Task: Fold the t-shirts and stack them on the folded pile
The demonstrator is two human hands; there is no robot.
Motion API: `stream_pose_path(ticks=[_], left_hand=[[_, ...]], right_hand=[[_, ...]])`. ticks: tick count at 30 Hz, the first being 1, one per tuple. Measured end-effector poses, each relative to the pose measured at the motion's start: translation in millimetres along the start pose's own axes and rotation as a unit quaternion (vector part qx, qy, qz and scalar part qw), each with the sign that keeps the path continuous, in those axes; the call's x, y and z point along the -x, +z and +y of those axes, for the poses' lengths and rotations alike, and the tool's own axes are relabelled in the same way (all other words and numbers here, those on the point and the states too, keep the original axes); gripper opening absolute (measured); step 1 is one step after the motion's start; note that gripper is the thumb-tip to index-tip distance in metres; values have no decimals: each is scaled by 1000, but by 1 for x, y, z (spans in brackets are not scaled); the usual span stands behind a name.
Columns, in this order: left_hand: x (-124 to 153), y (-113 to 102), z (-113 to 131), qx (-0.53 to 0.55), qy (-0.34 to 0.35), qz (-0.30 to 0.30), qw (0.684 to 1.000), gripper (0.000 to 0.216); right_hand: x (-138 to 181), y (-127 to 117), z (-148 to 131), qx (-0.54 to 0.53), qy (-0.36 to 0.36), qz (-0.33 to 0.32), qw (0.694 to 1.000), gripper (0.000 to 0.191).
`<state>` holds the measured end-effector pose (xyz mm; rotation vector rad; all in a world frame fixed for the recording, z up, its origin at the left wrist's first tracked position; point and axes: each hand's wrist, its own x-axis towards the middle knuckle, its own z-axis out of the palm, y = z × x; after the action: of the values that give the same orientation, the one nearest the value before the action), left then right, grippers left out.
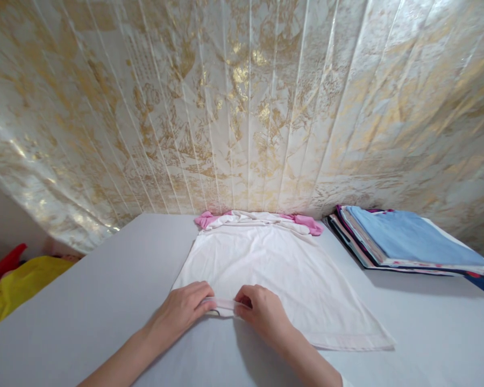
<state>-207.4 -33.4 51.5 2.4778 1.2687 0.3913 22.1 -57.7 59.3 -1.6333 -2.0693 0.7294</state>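
Note:
A white shirt [266,263] with pink sleeve ends lies spread on the pale table, its bunched upper part against the curtain. My left hand [187,303] pinches the shirt's near hem toward its left side. A short way to the right, my right hand [262,309] grips the same hem between thumb and fingers. Between the two hands, a narrow strip of the hem is turned up, and a small dark mark shows beside the left fingertips. The hem's right corner rests flat on the table, away from both hands.
To the right stands a stack of folded clothes [419,242] with a light blue piece on top. A white and gold patterned curtain [246,107] hangs behind the table [116,279]. Yellow cloth [24,285] and something red [6,263] lie beyond the table's left edge.

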Motion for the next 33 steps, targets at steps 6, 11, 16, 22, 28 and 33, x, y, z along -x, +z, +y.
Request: stream_pose_path(ticks=[6,11,16,22,28,33], left_hand=[[-6,-12,16,66,-74,-39,994,8],[-5,-17,23,94,-83,-73,989,9],[-8,-10,24,102,-65,-62,991,13],[-14,-2,26,72,-66,-71,993,21],[-14,1,27,54,-82,-65,993,14],[-13,2,29,57,-81,-49,994,11]], right_hand=[[3,-4,-3,-14,-6,-16,1000,11],[3,-3,-6,3,-8,-18,1000,10],[4,0,-5,4,-28,-19,999,15],[7,-2,-5,-29,-31,-19,999,7],[4,4,-2,-18,-32,-6,999,9],[2,7,1,-26,-54,4,998,14]])
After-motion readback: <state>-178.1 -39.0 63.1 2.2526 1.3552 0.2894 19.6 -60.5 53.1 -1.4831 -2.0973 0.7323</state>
